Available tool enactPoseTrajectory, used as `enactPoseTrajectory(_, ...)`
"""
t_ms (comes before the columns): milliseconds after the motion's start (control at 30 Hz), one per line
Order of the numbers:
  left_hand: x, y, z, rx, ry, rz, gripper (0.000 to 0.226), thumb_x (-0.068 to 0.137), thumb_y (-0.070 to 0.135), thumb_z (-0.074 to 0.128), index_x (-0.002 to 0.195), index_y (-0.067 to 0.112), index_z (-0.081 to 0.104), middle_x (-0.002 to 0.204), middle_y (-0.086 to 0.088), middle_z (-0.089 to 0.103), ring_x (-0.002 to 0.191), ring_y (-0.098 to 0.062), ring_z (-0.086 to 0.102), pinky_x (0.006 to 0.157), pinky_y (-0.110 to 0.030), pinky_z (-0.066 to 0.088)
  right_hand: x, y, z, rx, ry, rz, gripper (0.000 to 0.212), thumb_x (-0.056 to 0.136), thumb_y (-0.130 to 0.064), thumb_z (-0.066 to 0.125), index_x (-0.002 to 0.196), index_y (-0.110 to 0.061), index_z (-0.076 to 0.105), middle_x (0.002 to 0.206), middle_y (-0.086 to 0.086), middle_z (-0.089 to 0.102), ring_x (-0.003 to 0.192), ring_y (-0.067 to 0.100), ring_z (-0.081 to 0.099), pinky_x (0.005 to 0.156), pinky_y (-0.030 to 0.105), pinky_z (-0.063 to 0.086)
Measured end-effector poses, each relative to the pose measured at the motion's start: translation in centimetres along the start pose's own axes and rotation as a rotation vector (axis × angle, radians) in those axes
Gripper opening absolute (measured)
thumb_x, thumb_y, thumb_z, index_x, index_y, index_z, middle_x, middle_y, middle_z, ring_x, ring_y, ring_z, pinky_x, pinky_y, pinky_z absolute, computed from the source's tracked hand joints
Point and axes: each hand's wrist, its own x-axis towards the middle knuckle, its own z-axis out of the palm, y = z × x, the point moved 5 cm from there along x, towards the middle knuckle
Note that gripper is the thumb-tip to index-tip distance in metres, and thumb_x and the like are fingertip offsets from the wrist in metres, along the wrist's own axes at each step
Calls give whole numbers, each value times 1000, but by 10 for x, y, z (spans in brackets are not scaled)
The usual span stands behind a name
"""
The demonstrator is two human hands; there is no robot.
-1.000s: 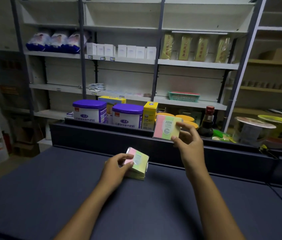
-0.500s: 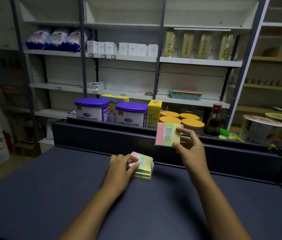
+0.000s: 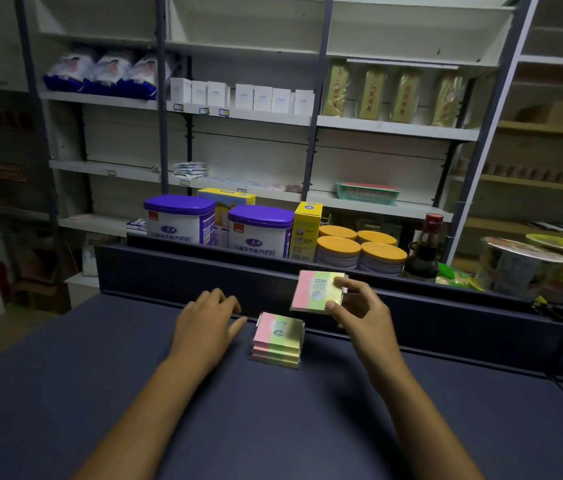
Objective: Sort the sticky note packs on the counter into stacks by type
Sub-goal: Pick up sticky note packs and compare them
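Note:
A small stack of pink-and-green sticky note packs [image 3: 278, 339] lies on the dark counter [image 3: 100, 375], close to its raised back rail. My left hand [image 3: 209, 322] rests just left of the stack, fingers relaxed, thumb tip near the stack's upper left corner and holding nothing. My right hand [image 3: 359, 311] pinches another pink-and-green pack [image 3: 316, 291] marked 2209, held in the air above and slightly right of the stack, its face turned towards me.
Behind the counter's back rail [image 3: 411, 306] stand purple-lidded tins [image 3: 179, 218], a yellow box [image 3: 306, 230], orange-lidded jars [image 3: 359, 252], a dark bottle [image 3: 425, 245] and bowls [image 3: 522, 265]. Shelves with boxed goods fill the background.
My left hand has let go of the stack and drawn back to its left. My right hand has lowered its pack towards the stack.

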Motion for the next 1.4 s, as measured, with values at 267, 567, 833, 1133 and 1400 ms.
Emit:
enactPoseTrajectory(267, -9, -10, 6, -25, -16, -59, 23, 98, 43, 48, 112, 29, 60, 112, 7, 57, 106, -12, 51, 86, -26, 44, -1, 21, 40, -73, -154, 32, 31, 87, -24, 76, 116, -30, 65, 110, -1, 71, 107, 14, 66, 90, 41, 58)
enactPoseTrajectory(567, -13, -10, 7, -69, -32, -99, 20, 98, 40, 48, 109, 29, 60, 110, 7, 55, 103, -11, 51, 82, -25, 44, -4, 38, 44, -314, -189, 30, 22, 90, -32, 72, 111, -29, 67, 99, -3, 64, 95, 13, 60, 74, 15, 46)
enactPoseTrajectory(833, -17, 0, 4, -139, -16, -115, 18, 98, 36, 49, 109, 28, 61, 110, 8, 57, 102, -11, 53, 76, -24, 44, -14, 40, 44, -418, -228, 0, 23, 93, -33, 67, 115, -29, 64, 106, -4, 50, 90, 6, 56, 72, 7, 45)
enactPoseTrajectory(1133, -2, 55, -26, -242, 11, 9, 19, 93, 38, 58, 110, 29, 60, 108, 9, 59, 100, -11, 56, 75, -28, 47, -16, 5, -43, -860, -260, -80, 39, 90, -40, 68, 125, -28, 55, 115, -9, 54, 107, 5, 54, 93, 28, 49)
enactPoseTrajectory(1400, -21, 201, -50, -275, -95, 234, 26, 93, 45, 57, 113, 29, 58, 108, 8, 58, 98, -11, 55, 79, -28, 49, -68, -43, -175, -1239, -234, -20, 53, 88, -52, 65, 131, -26, 49, 127, -7, 51, 118, 12, 50, 94, 35, 50)
